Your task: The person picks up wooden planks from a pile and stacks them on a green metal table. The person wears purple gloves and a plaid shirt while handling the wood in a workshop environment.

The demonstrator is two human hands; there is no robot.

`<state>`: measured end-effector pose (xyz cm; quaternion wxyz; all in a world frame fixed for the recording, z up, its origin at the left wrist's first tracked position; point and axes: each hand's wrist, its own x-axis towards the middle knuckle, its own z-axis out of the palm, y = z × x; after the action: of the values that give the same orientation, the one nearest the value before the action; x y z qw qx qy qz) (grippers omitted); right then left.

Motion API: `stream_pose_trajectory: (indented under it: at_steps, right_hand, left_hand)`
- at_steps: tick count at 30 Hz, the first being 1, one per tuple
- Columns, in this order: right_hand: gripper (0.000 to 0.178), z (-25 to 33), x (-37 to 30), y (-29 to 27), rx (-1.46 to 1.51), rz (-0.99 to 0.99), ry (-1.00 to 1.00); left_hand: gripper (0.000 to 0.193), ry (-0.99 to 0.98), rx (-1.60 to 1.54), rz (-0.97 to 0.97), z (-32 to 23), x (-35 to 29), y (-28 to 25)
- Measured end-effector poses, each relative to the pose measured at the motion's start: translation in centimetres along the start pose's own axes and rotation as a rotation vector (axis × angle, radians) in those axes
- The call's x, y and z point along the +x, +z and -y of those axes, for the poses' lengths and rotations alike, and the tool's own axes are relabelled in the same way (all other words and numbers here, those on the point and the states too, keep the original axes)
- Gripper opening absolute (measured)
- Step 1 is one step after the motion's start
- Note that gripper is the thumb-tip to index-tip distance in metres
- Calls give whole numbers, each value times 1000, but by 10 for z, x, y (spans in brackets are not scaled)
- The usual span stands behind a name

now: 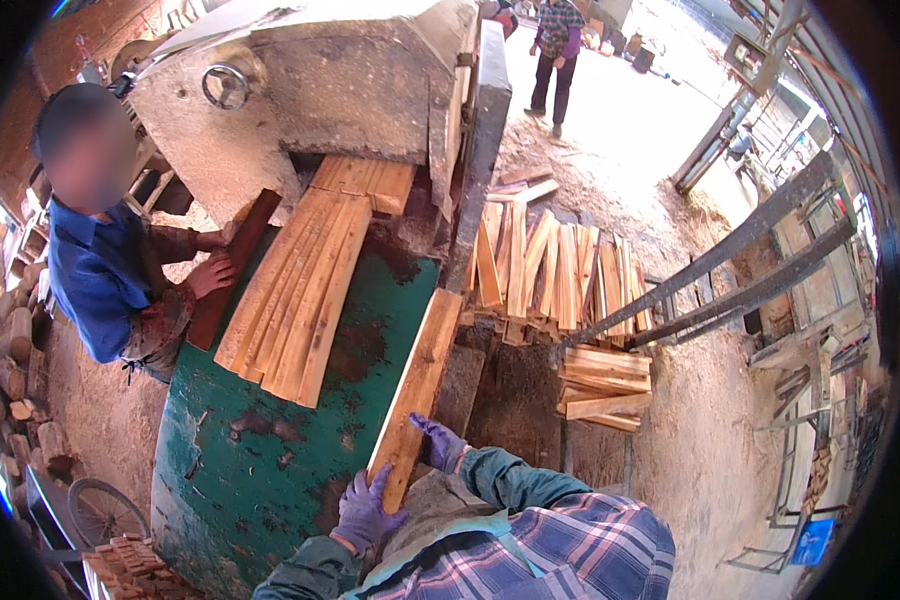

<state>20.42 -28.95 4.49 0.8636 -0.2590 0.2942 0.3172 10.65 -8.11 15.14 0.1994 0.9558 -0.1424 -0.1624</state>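
A long board (416, 385) is at the right edge of the green table (220, 500). The left hand (368, 511) pinches its near end; the right hand (440, 445) grips its right side. More strips (295, 300) lie left.

Board (416, 390): bare wood, matt, grain showing. Slats (295, 290): wood, rough-looking. Counter (220, 470): painted, looks like metal, smooth, dark stained patches. Housing (360, 90): matt, dusty, rough. Handwheel (244, 87): metal, slight shine. Bars (790, 196): dark metal, matt. Gloves (370, 512): matt, rubber or cloth, can't tell. Shirt (580, 550): matt cloth.
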Motion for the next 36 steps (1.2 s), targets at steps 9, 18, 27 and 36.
stream_pose_trajectory:
  at_steps: [9,18,27,36]
  right_hand:
    - [55,209,-11,-21,114,-41,-388]
    - [59,515,55,-35,111,-351,-644]
    - [54,203,170,89,-724,88,-311]
    - [66,119,179,70,-753,-131,-798]
  left_hand:
    - [69,206,-676,-353,1,154,-56]
    - [65,-568,141,-545,279,296,-185]
    - [52,-784,-32,-543,229,219,-123]
    - [50,-690,-740,-604,91,105,-21]
